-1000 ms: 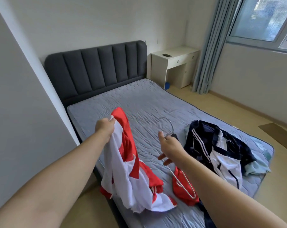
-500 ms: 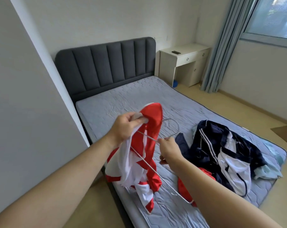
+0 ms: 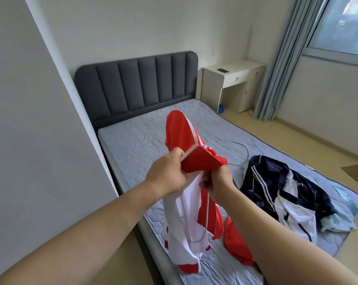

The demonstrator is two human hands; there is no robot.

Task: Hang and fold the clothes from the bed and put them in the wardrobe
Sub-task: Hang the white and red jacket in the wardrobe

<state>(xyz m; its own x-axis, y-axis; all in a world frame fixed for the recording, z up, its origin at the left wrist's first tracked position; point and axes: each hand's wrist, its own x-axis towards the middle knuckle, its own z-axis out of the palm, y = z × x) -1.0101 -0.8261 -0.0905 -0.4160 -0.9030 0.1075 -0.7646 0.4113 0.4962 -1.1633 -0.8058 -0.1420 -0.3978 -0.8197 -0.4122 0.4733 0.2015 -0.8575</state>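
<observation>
You face a white wall (image 3: 133, 23) with a dark grey padded headboard (image 3: 137, 85) set against it. The bed (image 3: 137, 140) below it has a pale grey quilted mattress. Close on your left runs a plain grey wall panel (image 3: 30, 120). Right of the headboard stands a white desk (image 3: 233, 79) with a small dark object (image 3: 223, 70) on top. A blue-grey curtain (image 3: 276, 68) hangs beside the window (image 3: 342, 27), where daylight comes in. The floor (image 3: 297, 140) is a pale wood tone.

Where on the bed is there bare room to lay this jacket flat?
The mattress is bare from the headboard down to the held jacket and hanger, full width. The near end is crowded: navy pile on the right, a red garment beside it.
</observation>
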